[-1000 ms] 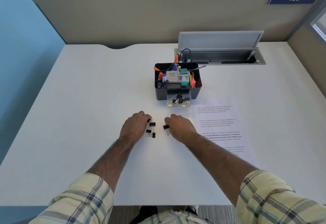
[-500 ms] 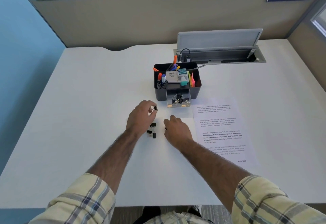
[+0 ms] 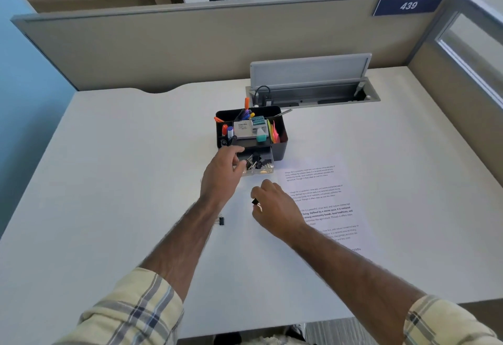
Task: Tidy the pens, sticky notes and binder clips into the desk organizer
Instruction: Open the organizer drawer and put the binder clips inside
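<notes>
A pile of clips (image 3: 257,163) sits in the clear drawer (image 3: 268,169) pulled out at the organizer's (image 3: 280,143) 6 o'clock. My left hand (image 3: 221,176) is at the drawer's 9 o'clock edge, fingers spread and relaxed. My right hand (image 3: 275,208), at the drawer's 6 o'clock, pinches a black clip (image 3: 255,202). A loose clip (image 3: 221,220) lies on the counter (image 3: 109,181) at that hand's 8 o'clock, and a printed sheet (image 3: 321,200) at its 3 o'clock.

White laminate desk (image 3: 122,181) bounded at the rear by a beige fabric partition (image 3: 163,45), which carried a dark blue number plate (image 3: 408,5) reading 439. A recessed grey metal cable hatch (image 3: 326,97) stood with its lid (image 3: 310,70) raised – a black cable (image 3: 262,90) looped from its left end. A printed white paper sheet (image 3: 326,200) lay flat at right of centre.
</notes>
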Available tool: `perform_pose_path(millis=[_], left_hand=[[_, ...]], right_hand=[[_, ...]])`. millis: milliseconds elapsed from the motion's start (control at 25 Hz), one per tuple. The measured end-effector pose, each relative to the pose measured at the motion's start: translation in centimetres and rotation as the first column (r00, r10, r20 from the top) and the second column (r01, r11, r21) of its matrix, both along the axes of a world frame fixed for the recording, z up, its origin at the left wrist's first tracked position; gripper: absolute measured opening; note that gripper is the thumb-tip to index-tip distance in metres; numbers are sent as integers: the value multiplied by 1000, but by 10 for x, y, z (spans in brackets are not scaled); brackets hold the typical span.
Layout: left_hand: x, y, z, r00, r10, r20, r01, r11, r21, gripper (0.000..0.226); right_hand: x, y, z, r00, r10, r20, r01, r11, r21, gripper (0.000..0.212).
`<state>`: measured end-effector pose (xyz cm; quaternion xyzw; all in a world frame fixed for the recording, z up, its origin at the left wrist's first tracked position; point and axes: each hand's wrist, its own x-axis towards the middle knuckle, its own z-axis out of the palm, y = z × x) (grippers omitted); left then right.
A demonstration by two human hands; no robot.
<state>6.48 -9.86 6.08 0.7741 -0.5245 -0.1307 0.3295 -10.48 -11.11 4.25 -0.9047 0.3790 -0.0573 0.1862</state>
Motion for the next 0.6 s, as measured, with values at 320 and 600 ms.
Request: perform_pose_path(millis=[320,600], left_hand=[[40,72,-48,998,60,30,-66,959,275,17],[40,92,-53,993,115,-3,-107,935,338,15]], right_hand=[[24,-79,41,992,-73,107,84,991,-103,26],[35,-77,38,996,38,85,-20,980,-198,19]])
